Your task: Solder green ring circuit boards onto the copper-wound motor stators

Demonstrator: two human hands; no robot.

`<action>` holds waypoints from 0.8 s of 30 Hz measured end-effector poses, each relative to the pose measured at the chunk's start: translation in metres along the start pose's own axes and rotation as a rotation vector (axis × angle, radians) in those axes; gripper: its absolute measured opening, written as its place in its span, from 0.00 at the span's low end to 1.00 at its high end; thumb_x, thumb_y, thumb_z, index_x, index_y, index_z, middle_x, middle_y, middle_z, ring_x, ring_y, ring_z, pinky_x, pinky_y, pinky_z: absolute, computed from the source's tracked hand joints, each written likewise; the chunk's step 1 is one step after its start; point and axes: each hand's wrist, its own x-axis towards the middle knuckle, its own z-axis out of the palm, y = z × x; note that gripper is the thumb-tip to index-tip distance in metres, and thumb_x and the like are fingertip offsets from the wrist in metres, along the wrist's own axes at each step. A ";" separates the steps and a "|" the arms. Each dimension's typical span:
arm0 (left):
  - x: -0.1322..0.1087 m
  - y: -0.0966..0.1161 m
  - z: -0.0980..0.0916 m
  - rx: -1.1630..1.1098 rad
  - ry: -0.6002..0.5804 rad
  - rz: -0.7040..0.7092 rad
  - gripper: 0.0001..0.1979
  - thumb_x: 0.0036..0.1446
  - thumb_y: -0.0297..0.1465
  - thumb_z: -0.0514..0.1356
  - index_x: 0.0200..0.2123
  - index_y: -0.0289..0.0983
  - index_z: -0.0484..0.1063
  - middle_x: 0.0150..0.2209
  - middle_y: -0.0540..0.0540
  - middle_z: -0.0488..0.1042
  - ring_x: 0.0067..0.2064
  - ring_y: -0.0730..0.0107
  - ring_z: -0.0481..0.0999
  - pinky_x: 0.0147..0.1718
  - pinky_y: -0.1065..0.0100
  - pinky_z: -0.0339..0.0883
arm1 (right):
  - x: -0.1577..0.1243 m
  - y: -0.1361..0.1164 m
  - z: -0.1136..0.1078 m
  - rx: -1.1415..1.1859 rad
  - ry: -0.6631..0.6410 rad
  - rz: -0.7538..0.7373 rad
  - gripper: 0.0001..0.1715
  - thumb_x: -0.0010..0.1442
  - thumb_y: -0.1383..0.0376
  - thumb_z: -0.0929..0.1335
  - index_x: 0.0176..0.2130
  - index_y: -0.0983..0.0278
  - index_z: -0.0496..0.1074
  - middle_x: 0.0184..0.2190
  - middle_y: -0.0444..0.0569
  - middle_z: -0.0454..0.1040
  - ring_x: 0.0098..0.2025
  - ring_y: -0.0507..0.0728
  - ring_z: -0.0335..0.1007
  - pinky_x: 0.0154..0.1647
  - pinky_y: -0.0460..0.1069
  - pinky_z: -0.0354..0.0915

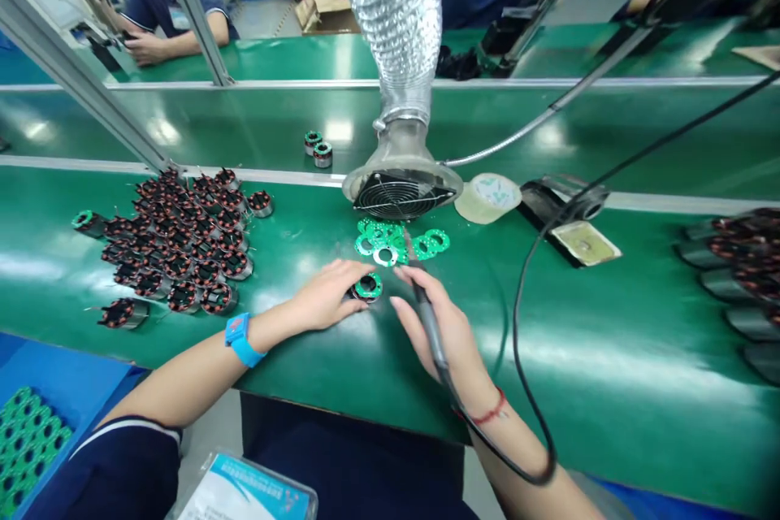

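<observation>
My left hand (pixel 329 294) is closed around a small motor stator (pixel 367 288) topped with a green ring-shaped circuit board. Its fingers press on the stator's left side, and it stands on the green bench. In my right hand (pixel 448 325) is a soldering iron (pixel 428 317), gripped like a pen, its tip pointing away from me towards a loose pile of green ring circuit boards (pixel 386 237). That pile lies just beyond both hands, under the fume hood (pixel 402 187). One ring there shows a paler face.
Many wound stators (pixel 183 236) crowd the bench at left; more stators (pixel 743 276) stand far right. Two board-topped stators (pixel 322 153) sit beyond the rail. Right of the hood are a solder spool (pixel 491 197) and an iron stand with sponge (pixel 586 244). A black cable (pixel 517 333) loops at right.
</observation>
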 end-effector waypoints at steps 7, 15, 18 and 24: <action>0.017 -0.009 -0.056 0.085 0.173 -0.325 0.18 0.55 0.34 0.65 0.49 0.37 0.71 0.47 0.42 0.77 0.48 0.58 0.76 0.48 0.59 0.70 | 0.051 0.067 -0.061 -0.251 0.314 -0.038 0.22 0.60 0.57 0.63 0.51 0.63 0.69 0.43 0.57 0.79 0.46 0.65 0.75 0.48 0.62 0.69; 0.101 -0.071 -0.142 0.240 0.444 -0.796 0.21 0.58 0.35 0.63 0.52 0.32 0.68 0.50 0.37 0.74 0.52 0.57 0.74 0.51 0.61 0.68 | 0.071 0.115 -0.073 -0.138 0.144 0.199 0.28 0.56 0.47 0.64 0.50 0.59 0.70 0.35 0.53 0.81 0.35 0.66 0.79 0.33 0.57 0.72; 0.127 -0.085 -0.153 0.297 0.503 -0.919 0.19 0.62 0.36 0.60 0.54 0.34 0.68 0.53 0.39 0.71 0.52 0.59 0.73 0.49 0.54 0.71 | 0.069 0.116 -0.074 -0.137 0.203 0.123 0.25 0.57 0.48 0.63 0.48 0.59 0.71 0.36 0.53 0.82 0.36 0.66 0.80 0.34 0.58 0.74; 0.135 -0.100 -0.168 0.363 0.487 -0.930 0.18 0.63 0.37 0.59 0.54 0.35 0.68 0.53 0.41 0.71 0.50 0.61 0.74 0.47 0.55 0.73 | 0.071 0.113 -0.071 -0.114 0.305 0.016 0.23 0.60 0.49 0.62 0.47 0.60 0.71 0.36 0.52 0.82 0.36 0.65 0.80 0.35 0.57 0.74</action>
